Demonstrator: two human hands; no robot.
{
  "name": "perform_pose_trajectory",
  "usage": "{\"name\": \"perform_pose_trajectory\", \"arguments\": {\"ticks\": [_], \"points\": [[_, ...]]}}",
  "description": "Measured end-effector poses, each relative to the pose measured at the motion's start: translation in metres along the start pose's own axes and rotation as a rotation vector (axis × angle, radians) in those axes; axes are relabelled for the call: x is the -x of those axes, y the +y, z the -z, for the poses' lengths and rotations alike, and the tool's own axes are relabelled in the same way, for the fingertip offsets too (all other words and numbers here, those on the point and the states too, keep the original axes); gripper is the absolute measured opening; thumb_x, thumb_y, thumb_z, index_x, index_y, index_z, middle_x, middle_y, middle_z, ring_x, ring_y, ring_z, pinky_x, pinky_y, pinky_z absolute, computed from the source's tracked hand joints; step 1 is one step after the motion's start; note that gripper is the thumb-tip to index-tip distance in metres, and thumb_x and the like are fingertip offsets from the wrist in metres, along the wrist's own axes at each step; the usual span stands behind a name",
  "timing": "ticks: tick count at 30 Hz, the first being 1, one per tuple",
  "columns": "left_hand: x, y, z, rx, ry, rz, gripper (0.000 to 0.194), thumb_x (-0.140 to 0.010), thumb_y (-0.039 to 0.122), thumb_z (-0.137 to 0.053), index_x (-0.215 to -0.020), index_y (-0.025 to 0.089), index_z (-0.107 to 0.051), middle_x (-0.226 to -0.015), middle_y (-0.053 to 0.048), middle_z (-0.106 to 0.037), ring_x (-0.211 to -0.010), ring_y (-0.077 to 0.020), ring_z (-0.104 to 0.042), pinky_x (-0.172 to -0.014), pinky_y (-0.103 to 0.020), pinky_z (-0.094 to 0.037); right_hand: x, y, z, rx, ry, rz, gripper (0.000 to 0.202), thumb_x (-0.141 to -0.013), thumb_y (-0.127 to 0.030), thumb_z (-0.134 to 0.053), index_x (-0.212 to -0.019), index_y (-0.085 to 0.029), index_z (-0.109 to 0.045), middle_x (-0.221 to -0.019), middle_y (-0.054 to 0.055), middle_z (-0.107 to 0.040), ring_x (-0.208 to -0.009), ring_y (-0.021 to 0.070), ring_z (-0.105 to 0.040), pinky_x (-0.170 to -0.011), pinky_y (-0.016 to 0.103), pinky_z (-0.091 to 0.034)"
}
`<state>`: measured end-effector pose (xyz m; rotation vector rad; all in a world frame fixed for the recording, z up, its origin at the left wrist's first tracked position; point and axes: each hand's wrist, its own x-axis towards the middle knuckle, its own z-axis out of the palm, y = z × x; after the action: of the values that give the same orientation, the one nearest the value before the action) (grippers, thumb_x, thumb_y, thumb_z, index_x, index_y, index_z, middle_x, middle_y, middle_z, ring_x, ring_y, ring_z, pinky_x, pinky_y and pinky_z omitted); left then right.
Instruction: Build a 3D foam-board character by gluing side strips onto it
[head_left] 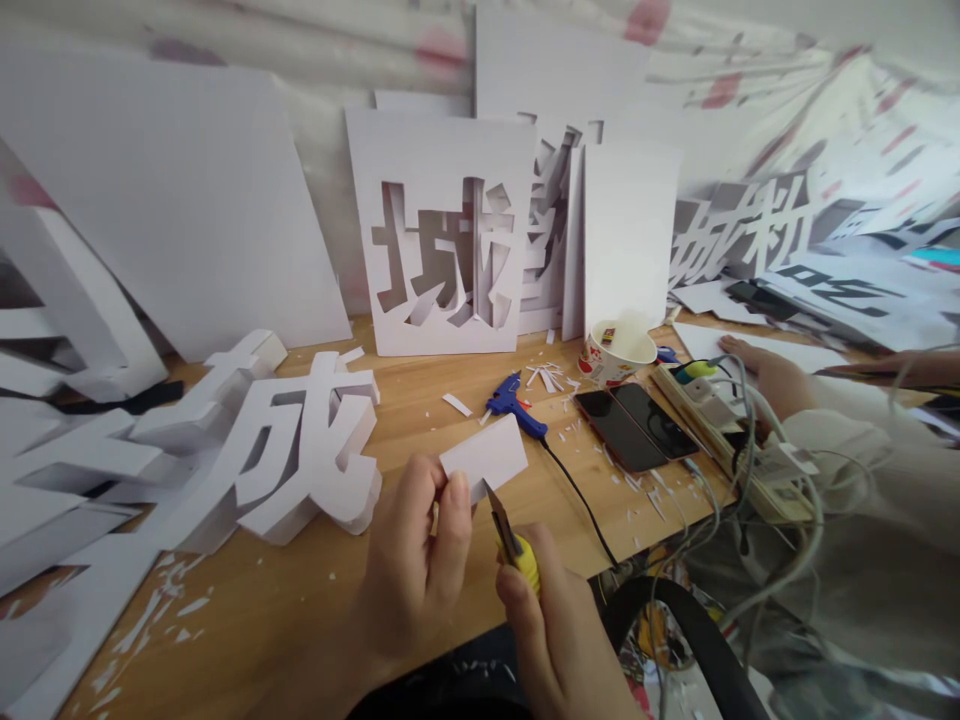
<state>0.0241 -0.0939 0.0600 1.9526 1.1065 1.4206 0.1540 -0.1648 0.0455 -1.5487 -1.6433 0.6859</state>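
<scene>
Between the thumb and fingers of my left hand [420,540] is a small white piece of foam board [491,455], held up over the table. My right hand [551,620] is wrapped round the yellow handle of a utility knife [504,525]. The knife's blade tip meets the lower edge of the board piece, close to my left thumb. Just beyond the piece, a blue hot glue gun [514,403] lies on the table with its black cord trailing towards the front edge. To the left stands a large white three-dimensional character [307,440].
White boards with cut-out characters [450,140] lean at the back. A paper cup [616,352], two phones [622,430] and power strips with tangled cables [720,420] lie to the right. Another person's hand [772,375] rests on a board there. Scraps litter the wooden table [300,600].
</scene>
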Motion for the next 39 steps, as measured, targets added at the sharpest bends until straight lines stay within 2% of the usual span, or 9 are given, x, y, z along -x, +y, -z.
{"name": "perform_pose_trajectory", "arguments": {"ticks": [7,11,15,19,24,27,31,34,39], "points": [[-0.007,0.001,0.004,0.186,0.118,0.142,0.025,-0.101,0.021,-0.041,-0.076,0.024,-0.037,-0.058,0.007,-0.035,-0.048,-0.0091,-0.036,-0.045,-0.019,-0.034,0.013,0.026,-0.006,-0.036,-0.028,-0.075,0.037,-0.102,-0.049,-0.037,-0.090,-0.021,-0.057,-0.066,0.001,-0.062,-0.058,0.0166,-0.058,-0.054,0.026,-0.040],[-0.018,0.001,0.016,0.217,-0.110,0.176,0.031,-0.102,0.030,-0.039,-0.072,0.024,-0.034,-0.060,0.006,-0.033,-0.051,-0.0102,-0.035,-0.046,-0.023,-0.032,0.012,0.033,0.005,-0.351,0.172,-0.190,0.038,-0.097,-0.054,-0.047,-0.095,-0.019,-0.062,-0.060,0.000,-0.055,-0.049,0.0138,-0.050,-0.045,0.024,-0.036],[-0.022,0.004,0.023,0.147,-0.410,0.147,0.035,-0.103,0.031,-0.035,-0.069,0.022,-0.034,-0.058,0.006,-0.037,-0.051,-0.0096,-0.039,-0.050,-0.026,-0.030,-0.009,0.016,0.019,-0.646,0.069,-0.250,0.041,-0.084,-0.057,-0.067,-0.096,-0.017,-0.065,-0.049,-0.006,-0.046,-0.041,0.0085,-0.039,-0.041,0.021,-0.032],[-0.012,0.005,0.018,0.296,-0.394,0.271,0.039,-0.103,0.043,-0.033,-0.072,0.021,-0.042,-0.064,0.004,-0.045,-0.060,-0.0104,-0.046,-0.059,-0.025,-0.037,-0.025,-0.003,0.012,-0.887,-0.036,-0.369,0.043,-0.081,-0.054,-0.072,-0.068,-0.016,-0.058,-0.042,-0.007,-0.045,-0.035,0.0030,-0.035,-0.038,0.016,-0.026],[0.015,0.003,-0.001,0.349,-0.337,0.336,0.031,-0.102,0.040,-0.039,-0.080,0.022,-0.049,-0.067,0.004,-0.053,-0.061,-0.0100,-0.052,-0.061,-0.023,-0.041,-0.028,-0.001,-0.014,-1.100,-0.037,-0.307,0.048,-0.085,-0.054,-0.068,-0.060,-0.015,-0.054,-0.037,-0.008,-0.039,-0.031,0.0019,-0.032,-0.036,0.014,-0.026],[0.023,0.002,-0.005,0.125,-0.204,0.286,0.030,-0.102,0.031,-0.041,-0.073,0.022,-0.042,-0.064,0.005,-0.048,-0.057,-0.0084,-0.049,-0.056,-0.021,-0.039,-0.025,0.011,-0.021,-1.025,0.002,-0.319,0.044,-0.085,-0.055,-0.067,-0.069,-0.017,-0.053,-0.039,-0.009,-0.039,-0.032,0.0028,-0.032,-0.036,0.014,-0.027],[0.013,0.000,0.012,-0.066,-0.161,0.143,0.029,-0.100,0.019,-0.038,-0.071,0.022,-0.037,-0.061,0.006,-0.042,-0.054,-0.0078,-0.045,-0.052,-0.021,-0.037,-0.014,0.020,-0.007,-0.616,0.157,-0.164,0.039,-0.095,-0.058,-0.050,-0.117,-0.027,-0.056,-0.074,-0.001,-0.065,-0.052,0.0092,-0.056,-0.045,0.016,-0.044],[0.003,0.001,0.030,-0.192,-0.176,-0.065,0.024,-0.095,0.010,-0.038,-0.074,0.022,-0.035,-0.062,0.006,-0.041,-0.055,-0.0085,-0.044,-0.054,-0.023,-0.035,-0.010,0.015,0.013,-0.175,0.024,0.054,0.031,-0.102,-0.050,-0.041,-0.127,-0.039,-0.056,-0.102,0.000,-0.073,-0.084,0.0150,-0.070,-0.070,0.022,-0.055],[-0.004,-0.001,0.045,-0.332,-0.302,-0.223,0.023,-0.090,0.005,-0.038,-0.074,0.021,-0.035,-0.065,0.003,-0.041,-0.061,-0.0109,-0.042,-0.056,-0.027,-0.032,-0.017,0.006,0.023,-0.005,-0.111,0.277,0.031,-0.105,-0.038,-0.035,-0.131,-0.035,-0.051,-0.089,-0.004,-0.076,-0.072,0.0134,-0.072,-0.062,0.019,-0.053]]}}
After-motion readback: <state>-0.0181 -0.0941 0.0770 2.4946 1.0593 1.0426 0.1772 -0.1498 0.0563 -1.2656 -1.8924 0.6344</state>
